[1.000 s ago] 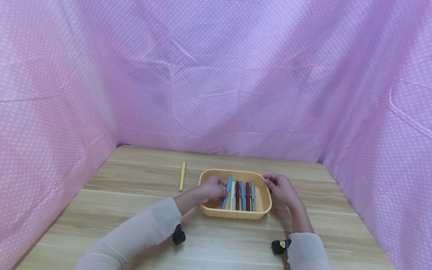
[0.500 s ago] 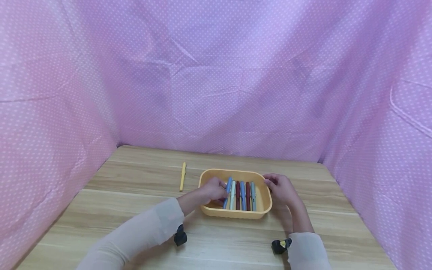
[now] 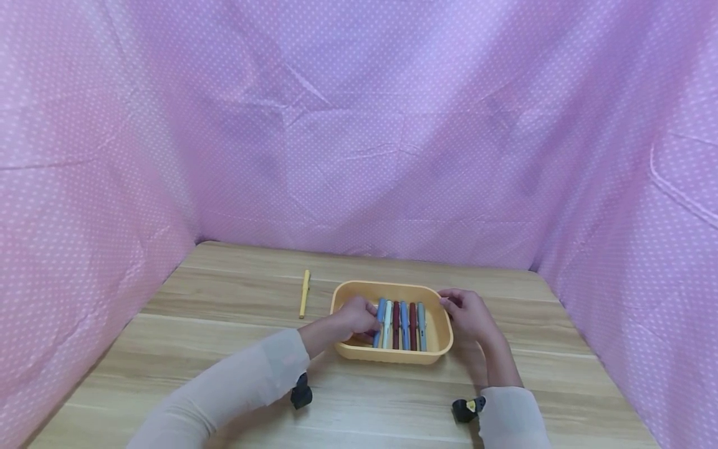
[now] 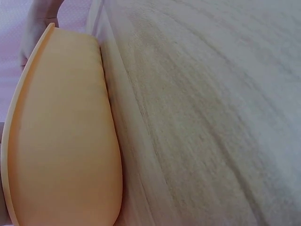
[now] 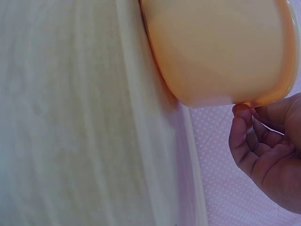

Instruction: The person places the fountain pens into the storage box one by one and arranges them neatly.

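My left hand (image 3: 359, 315) reaches into a yellow-orange plastic tray (image 3: 387, 356) and holds a blue pen (image 3: 381, 308) at the left end of a row of pens. To that pen's right lie a pale mint pen (image 3: 387, 325), a dark red pen (image 3: 396, 324), another blue pen (image 3: 404, 325), a second dark red pen (image 3: 413, 325) and a grey-blue pen (image 3: 422, 325), all side by side. My right hand (image 3: 468, 315) pinches the tray's right rim. In the right wrist view, its curled fingers (image 5: 241, 113) meet the tray wall (image 5: 221, 56).
A yellow pen (image 3: 305, 294) lies on the wooden table (image 3: 235, 293), left of the tray. Pink dotted cloth (image 3: 359, 156) hangs behind the table and along both sides. Seen from the left wrist, the tray's outer wall (image 4: 66, 127) fills the left part.
The blue pen in my left hand has gone from slanted to nearly parallel with the row, lowering beside the mint pen. My left hand has shifted slightly right; the right hand stays at the rim.
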`<state>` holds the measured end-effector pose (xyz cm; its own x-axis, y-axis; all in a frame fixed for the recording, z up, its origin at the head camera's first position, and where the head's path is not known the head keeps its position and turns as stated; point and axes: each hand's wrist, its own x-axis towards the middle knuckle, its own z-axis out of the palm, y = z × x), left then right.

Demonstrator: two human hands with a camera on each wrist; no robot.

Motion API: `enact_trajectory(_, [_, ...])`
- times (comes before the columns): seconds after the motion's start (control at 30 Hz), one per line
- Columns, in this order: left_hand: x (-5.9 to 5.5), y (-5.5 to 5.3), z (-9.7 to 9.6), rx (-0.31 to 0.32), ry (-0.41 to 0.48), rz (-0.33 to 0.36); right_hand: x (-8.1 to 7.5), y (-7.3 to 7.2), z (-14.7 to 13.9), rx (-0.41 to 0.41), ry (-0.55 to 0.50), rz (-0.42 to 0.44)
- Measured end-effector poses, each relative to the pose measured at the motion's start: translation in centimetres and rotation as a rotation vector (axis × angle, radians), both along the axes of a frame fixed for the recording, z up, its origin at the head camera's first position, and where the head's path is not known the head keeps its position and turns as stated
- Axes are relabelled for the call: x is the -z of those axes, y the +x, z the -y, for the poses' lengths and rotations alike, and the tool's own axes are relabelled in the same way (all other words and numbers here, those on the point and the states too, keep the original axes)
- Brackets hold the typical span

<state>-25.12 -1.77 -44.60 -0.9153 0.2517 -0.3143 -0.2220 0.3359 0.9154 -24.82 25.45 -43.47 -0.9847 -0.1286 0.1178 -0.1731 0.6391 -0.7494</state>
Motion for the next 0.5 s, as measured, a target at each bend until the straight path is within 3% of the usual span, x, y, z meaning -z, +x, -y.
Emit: enact_trajectory(0.5, [-0.44, 0.16, -0.41, -0.033, -0.086, 0.009, -0.19, -0.03, -0.04, 0.004, 0.010, -0.002])
